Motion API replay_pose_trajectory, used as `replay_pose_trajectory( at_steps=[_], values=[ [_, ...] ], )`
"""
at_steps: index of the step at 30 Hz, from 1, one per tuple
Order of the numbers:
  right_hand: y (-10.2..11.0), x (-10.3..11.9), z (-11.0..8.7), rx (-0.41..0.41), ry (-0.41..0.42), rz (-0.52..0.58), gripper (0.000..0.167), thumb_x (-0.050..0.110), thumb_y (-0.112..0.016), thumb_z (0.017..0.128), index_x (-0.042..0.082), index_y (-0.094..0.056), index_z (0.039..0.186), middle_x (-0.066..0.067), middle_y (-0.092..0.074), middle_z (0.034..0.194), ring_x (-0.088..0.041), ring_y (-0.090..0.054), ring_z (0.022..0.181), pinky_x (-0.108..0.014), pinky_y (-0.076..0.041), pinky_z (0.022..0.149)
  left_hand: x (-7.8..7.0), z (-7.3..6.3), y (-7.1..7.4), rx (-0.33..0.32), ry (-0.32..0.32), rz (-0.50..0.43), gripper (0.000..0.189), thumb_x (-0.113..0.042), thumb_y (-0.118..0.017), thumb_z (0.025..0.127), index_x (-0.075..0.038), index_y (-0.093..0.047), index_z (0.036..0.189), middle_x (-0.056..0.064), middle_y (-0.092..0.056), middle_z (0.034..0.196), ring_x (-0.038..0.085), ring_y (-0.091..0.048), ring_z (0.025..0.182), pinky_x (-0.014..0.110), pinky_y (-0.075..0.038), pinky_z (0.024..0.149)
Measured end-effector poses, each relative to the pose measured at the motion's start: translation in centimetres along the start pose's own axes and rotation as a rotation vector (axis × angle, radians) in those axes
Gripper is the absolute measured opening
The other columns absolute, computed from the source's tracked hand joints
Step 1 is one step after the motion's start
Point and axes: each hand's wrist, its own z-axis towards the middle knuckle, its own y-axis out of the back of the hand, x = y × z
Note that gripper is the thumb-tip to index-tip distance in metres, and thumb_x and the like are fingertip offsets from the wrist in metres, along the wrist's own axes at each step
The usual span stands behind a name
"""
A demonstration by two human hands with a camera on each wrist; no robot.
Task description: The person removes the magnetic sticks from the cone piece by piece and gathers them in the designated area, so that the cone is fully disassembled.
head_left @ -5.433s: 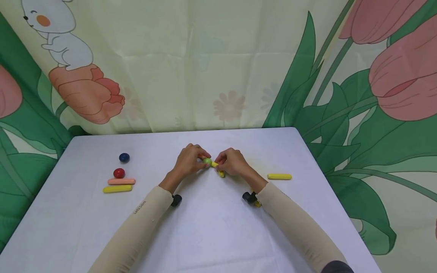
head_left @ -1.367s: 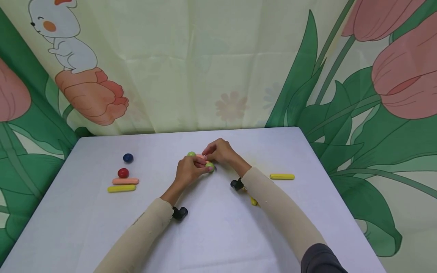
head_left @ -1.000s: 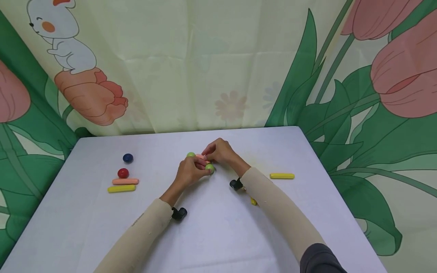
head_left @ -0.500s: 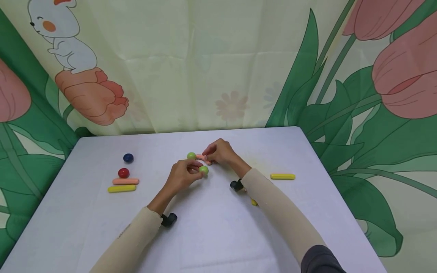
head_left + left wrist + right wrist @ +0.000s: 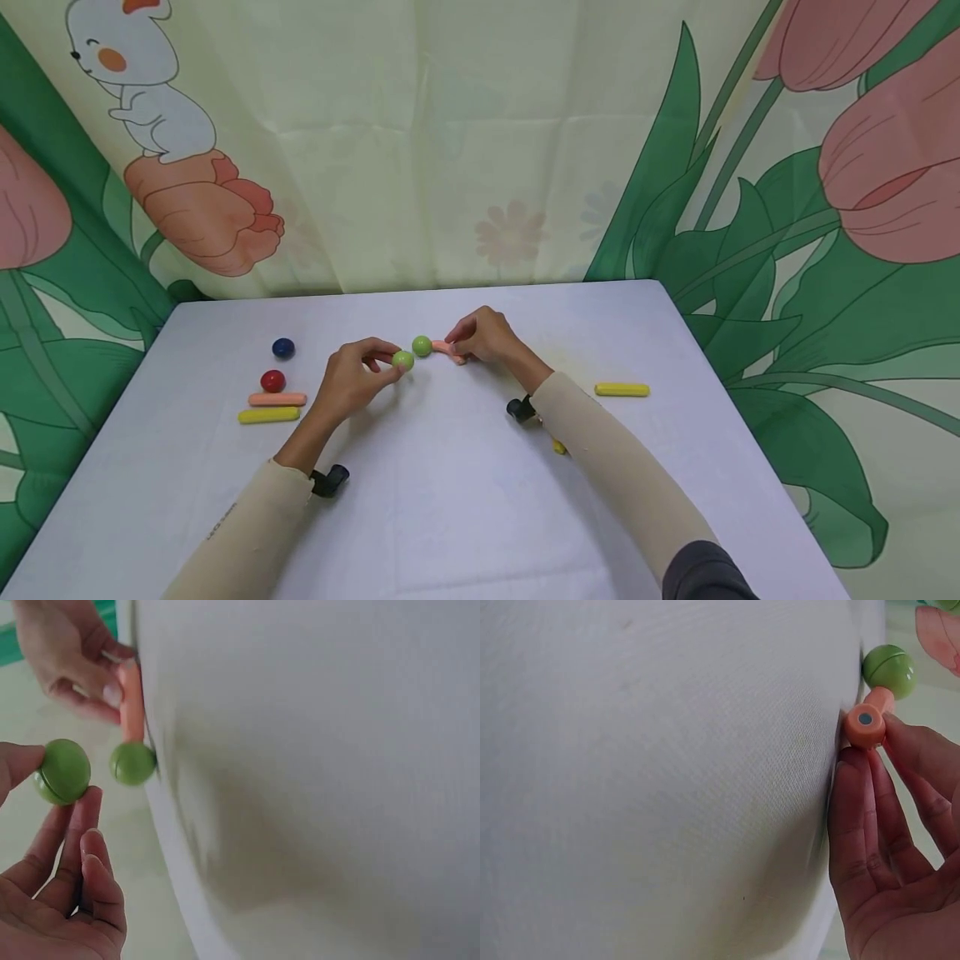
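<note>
In the head view my left hand [image 5: 356, 375] pinches a shiny green ball [image 5: 403, 360] between thumb and fingers. The left wrist view shows a groove round this held ball [image 5: 63, 772]. My right hand [image 5: 487, 337] pinches a short, curved orange-pink magnetic rod [image 5: 450, 351] close over the tabletop. At the rod's left end sits a second green ball [image 5: 422, 346], just right of the held one. The rod's near end [image 5: 865, 726], in the right wrist view, has a round metal dot. Part of the rod is hidden by the right fingers.
On the left of the white table [image 5: 450, 517] lie a blue ball [image 5: 283, 348], a red ball [image 5: 273, 381], a straight pink rod [image 5: 277, 399] and a yellow rod [image 5: 268, 415]. Another yellow rod [image 5: 622, 389] lies right. A yellow piece [image 5: 558, 447] shows partly beneath the right forearm.
The left hand has drawn its green ball away leftward from the curved orange-pink rod. The right hand keeps its place at the rod. The yellow piece it held earliest is gone from its fingers.
</note>
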Motion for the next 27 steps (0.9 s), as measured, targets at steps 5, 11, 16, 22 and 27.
replay_pose_trajectory(
  at_steps=[5, 11, 16, 22, 27],
  values=[
    [0.0, 0.0, 0.0, 0.000, -0.002, -0.007, 0.009, 0.015, -0.088, 0.088, 0.020, -0.087, 0.095, 0.002, -0.079, 0.088, -0.014, -0.065, 0.079, -0.021, -0.051, 0.064, 1.3, 0.0, 2.4, -0.032, 0.021, 0.044, 0.038, -0.034, -0.082, 0.094, -0.013, -0.076, 0.125, 0.010, -0.079, 0.112, 0.024, -0.060, 0.099, 0.032, -0.045, 0.076],
    [0.0, -0.1, 0.1, 0.007, -0.005, -0.001, 0.008, 0.015, -0.088, 0.088, 0.020, -0.087, 0.094, 0.001, -0.079, 0.089, -0.014, -0.066, 0.077, -0.022, -0.052, 0.064, 2.8, -0.2, 5.2, -0.079, 0.026, 0.089, 0.039, -0.032, -0.082, 0.093, -0.012, -0.075, 0.126, 0.012, -0.078, 0.115, 0.025, -0.059, 0.101, 0.031, -0.045, 0.078],
    [0.0, 0.0, 0.1, 0.010, -0.005, 0.007, 0.008, 0.015, -0.087, 0.089, 0.019, -0.086, 0.095, 0.001, -0.079, 0.090, -0.014, -0.066, 0.076, -0.022, -0.053, 0.064, 4.2, -0.4, 7.2, -0.115, 0.066, 0.124, 0.042, -0.032, -0.082, 0.094, -0.010, -0.073, 0.128, 0.014, -0.077, 0.117, 0.025, -0.056, 0.103, 0.028, -0.049, 0.071],
    [0.0, -0.1, -0.1, -0.001, 0.021, 0.006, 0.008, 0.013, -0.087, 0.088, 0.019, -0.086, 0.093, 0.001, -0.079, 0.089, -0.013, -0.066, 0.076, -0.022, -0.053, 0.064, 5.6, -0.8, 8.7, -0.118, 0.143, 0.126, 0.045, -0.034, -0.081, 0.095, -0.008, -0.071, 0.130, 0.020, -0.072, 0.122, 0.030, -0.053, 0.109, 0.032, -0.044, 0.083],
    [-0.1, -0.3, 0.0, 0.001, 0.036, -0.004, 0.008, 0.013, -0.086, 0.089, 0.019, -0.086, 0.094, 0.001, -0.079, 0.089, -0.012, -0.067, 0.079, -0.022, -0.053, 0.066, 6.8, -1.1, 9.4, -0.131, 0.181, 0.149, 0.047, -0.036, -0.080, 0.096, -0.006, -0.070, 0.131, 0.021, -0.071, 0.125, 0.033, -0.054, 0.111, 0.038, -0.043, 0.085]
  ],
)
